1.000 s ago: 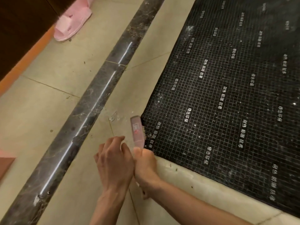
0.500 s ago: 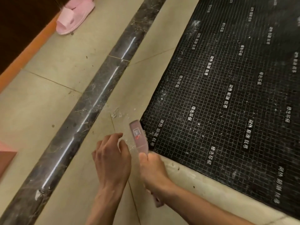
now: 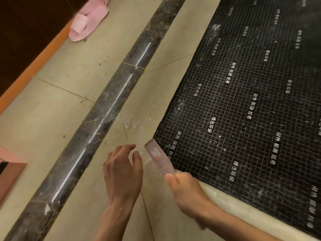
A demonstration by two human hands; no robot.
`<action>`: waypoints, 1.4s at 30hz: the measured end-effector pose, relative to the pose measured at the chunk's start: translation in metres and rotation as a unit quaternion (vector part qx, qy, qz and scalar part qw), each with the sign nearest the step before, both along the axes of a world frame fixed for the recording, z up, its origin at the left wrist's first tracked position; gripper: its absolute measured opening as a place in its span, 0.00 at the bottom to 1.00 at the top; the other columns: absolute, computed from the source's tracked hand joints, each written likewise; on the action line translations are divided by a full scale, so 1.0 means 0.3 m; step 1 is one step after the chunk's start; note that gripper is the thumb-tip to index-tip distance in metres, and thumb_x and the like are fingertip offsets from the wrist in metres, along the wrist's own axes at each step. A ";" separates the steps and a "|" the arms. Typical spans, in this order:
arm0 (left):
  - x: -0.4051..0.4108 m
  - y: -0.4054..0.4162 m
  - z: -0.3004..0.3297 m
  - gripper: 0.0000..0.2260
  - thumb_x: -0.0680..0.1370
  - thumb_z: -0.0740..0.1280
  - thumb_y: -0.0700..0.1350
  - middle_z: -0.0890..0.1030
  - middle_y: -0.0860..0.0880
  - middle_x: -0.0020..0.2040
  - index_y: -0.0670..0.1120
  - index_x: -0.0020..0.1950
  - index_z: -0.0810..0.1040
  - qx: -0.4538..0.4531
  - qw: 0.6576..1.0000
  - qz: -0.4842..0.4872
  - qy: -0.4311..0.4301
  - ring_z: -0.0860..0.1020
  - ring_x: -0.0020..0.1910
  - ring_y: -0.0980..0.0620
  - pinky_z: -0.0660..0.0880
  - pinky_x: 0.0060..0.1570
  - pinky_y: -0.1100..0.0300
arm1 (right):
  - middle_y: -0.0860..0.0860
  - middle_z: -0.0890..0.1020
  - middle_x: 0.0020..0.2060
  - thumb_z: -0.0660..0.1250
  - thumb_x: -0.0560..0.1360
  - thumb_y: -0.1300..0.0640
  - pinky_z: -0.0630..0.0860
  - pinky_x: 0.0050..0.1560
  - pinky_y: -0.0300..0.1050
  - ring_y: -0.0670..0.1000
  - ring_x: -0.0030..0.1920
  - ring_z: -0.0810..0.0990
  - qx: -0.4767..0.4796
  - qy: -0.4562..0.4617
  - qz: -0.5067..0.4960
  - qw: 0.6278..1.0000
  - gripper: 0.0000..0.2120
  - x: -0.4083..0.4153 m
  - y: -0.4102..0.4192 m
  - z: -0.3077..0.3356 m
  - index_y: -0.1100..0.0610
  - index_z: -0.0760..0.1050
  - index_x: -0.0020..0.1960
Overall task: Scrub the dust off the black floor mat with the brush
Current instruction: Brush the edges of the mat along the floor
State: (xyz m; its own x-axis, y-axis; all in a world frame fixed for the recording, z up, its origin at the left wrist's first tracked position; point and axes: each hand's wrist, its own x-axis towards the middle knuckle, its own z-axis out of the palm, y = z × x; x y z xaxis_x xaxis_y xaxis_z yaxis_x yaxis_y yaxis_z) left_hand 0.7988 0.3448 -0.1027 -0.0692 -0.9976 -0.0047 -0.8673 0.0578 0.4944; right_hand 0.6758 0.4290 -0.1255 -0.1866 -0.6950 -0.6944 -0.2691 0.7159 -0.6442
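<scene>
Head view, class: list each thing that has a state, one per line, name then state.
Floor mat: lying flat, dusty along its near corner.
Brush: gripped by the right hand, at the mat's corner.
Left hand: open, holding nothing, fingertips beside the brush.
Slipper: lying on the floor, unworn.
Floor tiles: white dust near the mat's corner.

Beige tiled floor (image 3: 57, 122) crossed by a dark marble strip (image 3: 111, 101).
Left of the strip: a pink slipper (image 3: 88, 23), an orange baseboard (image 3: 34, 65) under dark wood panelling (image 3: 26, 23), a pink box corner (image 3: 8, 173).
</scene>
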 end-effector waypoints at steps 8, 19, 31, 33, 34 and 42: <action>-0.054 0.034 -0.038 0.09 0.79 0.67 0.43 0.82 0.50 0.55 0.45 0.58 0.83 0.021 0.998 -0.057 0.013 0.80 0.52 0.51 0.74 0.55 0.51 | 0.48 0.75 0.28 0.55 0.84 0.51 0.68 0.26 0.42 0.47 0.25 0.69 -0.073 0.132 0.040 0.988 0.20 -0.194 -0.223 0.007 0.54 0.71 0.35; -0.101 0.045 -0.084 0.06 0.79 0.67 0.43 0.81 0.53 0.50 0.47 0.53 0.83 0.022 0.994 -0.101 0.022 0.78 0.47 0.56 0.76 0.53 0.49 | 0.48 0.78 0.28 0.45 0.84 0.44 0.75 0.28 0.46 0.48 0.25 0.77 -0.101 0.393 0.152 0.901 0.25 -0.377 -0.243 -0.001 0.52 0.70 0.37; -0.136 0.074 -0.102 0.05 0.79 0.66 0.46 0.80 0.54 0.53 0.50 0.50 0.81 0.030 0.989 -0.146 -0.027 0.78 0.49 0.55 0.70 0.57 0.55 | 0.49 0.79 0.34 0.46 0.84 0.44 0.76 0.42 0.51 0.53 0.36 0.81 -0.097 0.388 0.177 0.899 0.22 -0.368 -0.165 0.027 0.52 0.71 0.41; -0.152 0.087 -0.094 0.05 0.79 0.66 0.46 0.80 0.54 0.54 0.50 0.51 0.81 0.030 0.988 -0.151 -0.029 0.78 0.50 0.55 0.68 0.57 0.56 | 0.47 0.78 0.31 0.48 0.85 0.47 0.76 0.36 0.48 0.49 0.31 0.78 -0.124 0.373 0.129 0.910 0.21 -0.355 -0.172 0.023 0.52 0.70 0.39; -0.157 0.096 -0.090 0.06 0.79 0.66 0.47 0.80 0.54 0.55 0.50 0.52 0.82 0.032 0.987 -0.156 -0.030 0.78 0.52 0.55 0.67 0.58 0.57 | 0.46 0.76 0.29 0.48 0.85 0.48 0.75 0.31 0.43 0.46 0.27 0.75 -0.129 0.348 0.098 0.923 0.20 -0.329 -0.136 0.025 0.52 0.69 0.38; -0.162 0.115 -0.096 0.09 0.79 0.67 0.46 0.80 0.54 0.58 0.48 0.58 0.82 0.039 0.986 -0.160 -0.012 0.77 0.57 0.56 0.66 0.63 0.59 | 0.52 0.73 0.30 0.52 0.85 0.55 0.64 0.26 0.43 0.50 0.28 0.70 0.018 0.114 -0.272 0.955 0.18 -0.157 0.097 -0.007 0.58 0.71 0.39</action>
State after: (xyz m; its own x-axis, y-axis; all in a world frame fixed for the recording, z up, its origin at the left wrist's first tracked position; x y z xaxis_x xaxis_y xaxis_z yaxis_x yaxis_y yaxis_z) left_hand 0.7503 0.3794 -0.1314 -0.3797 -0.9211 -0.0866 -0.8221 0.2930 0.4883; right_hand 0.6286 0.4581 -0.1277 -0.6622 -0.4284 -0.6147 0.0185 0.8108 -0.5850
